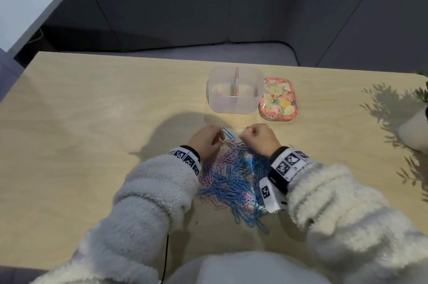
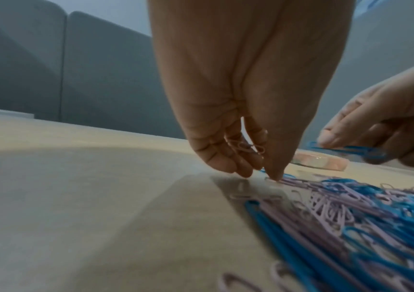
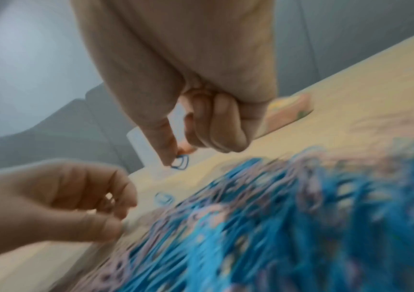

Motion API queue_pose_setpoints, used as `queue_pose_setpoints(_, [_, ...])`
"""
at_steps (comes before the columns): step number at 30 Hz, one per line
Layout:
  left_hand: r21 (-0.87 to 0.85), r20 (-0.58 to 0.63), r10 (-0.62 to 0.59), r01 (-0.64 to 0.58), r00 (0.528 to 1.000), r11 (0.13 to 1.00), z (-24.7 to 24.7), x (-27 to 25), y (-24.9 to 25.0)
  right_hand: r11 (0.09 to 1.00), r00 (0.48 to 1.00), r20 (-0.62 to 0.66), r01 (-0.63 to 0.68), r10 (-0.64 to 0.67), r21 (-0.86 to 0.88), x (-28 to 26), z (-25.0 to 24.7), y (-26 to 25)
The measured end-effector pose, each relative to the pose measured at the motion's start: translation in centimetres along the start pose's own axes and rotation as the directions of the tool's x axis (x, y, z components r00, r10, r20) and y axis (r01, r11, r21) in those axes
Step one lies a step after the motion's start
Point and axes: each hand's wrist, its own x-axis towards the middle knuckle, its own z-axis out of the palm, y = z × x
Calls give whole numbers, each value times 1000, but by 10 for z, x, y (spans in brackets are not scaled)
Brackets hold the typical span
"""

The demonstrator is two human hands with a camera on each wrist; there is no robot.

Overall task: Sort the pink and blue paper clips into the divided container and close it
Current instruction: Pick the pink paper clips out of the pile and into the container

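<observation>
The mixed heap of pink and blue wire paper clips (image 1: 234, 177) lies on the pale wooden table (image 1: 92, 121) at the near middle, between the two wrists, and both hands work at its far edge. The left hand (image 1: 205, 141) has its fingers curled around a few pink clips (image 2: 247, 148) tucked against the palm, with its fingertips (image 2: 274, 174) down on the heap's far-left rim. The right hand (image 1: 259, 136) is curled into a loose fist, thumb and forefinger pinching blue clips (image 3: 181, 162) that stick out leftward from the fist. The translucent plastic divided container (image 1: 235, 104) stands open, straight beyond the hands, its divider (image 1: 236, 82) running near to far, so each hand sits roughly in line with one compartment. The flowered rounded lid (image 1: 279, 98) lies flat, touching the container's right wall, so I judge the right hand better placed to reach it. The compartments look nearly empty, so sorting seems barely begun.
</observation>
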Motion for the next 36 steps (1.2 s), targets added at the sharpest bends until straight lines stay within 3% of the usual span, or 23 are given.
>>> queue_pose_setpoints(5, [102, 35, 131, -134, 991, 986, 4, 10, 13, 931, 981, -140, -172, 133, -323, -9, -46, 30])
queue_pose_setpoints(8, [176, 91, 157, -171, 983, 970, 7, 15, 19, 916, 971, -240, -98, 2, -389, -5, -44, 28])
queue_pose_setpoints(10, [231, 113, 157, -180, 981, 956, 8, 17, 23, 918, 979, -185, 5, -84, -396, 3, -40, 21])
queue_pose_setpoints(14, [290, 117, 135, -164, 984, 943, 10, 15, 20, 868, 989, -92, 54, -114, -493, 17, -30, 12])
queue_pose_setpoints(22, [236, 94, 53, -74, 994, 969, 10, 6, 4, 843, 987, 156, 56, 33, -534, 20, -27, 17])
queue_pose_setpoints(25, [244, 143, 35, -69, 989, 967, 5, 5, 9, 894, 978, 208, 106, -15, -435, 15, -32, 16])
queue_pose_setpoints(28, [165, 128, 24, -45, 991, 985, -10, 5, 16, 970, 985, 154, 106, -73, -219, 10, -46, 6])
queue_pose_setpoints(30, [45, 51, 45, -48, 998, 998, -29, 9, 22, 992, 991, 113, 82, -71, -92, 11, -55, 2])
queue_pose_setpoints(33, [-51, -167, 118, -128, 979, 990, -65, 27, 39, 982, 991, 134, -8, -17, 189, 16, -58, 4])
queue_pose_setpoints(36, [49, -272, 75, -64, 959, 997, -90, 57, 54, 951, 992, 120, -77, 43, 299, 17, -54, 2])
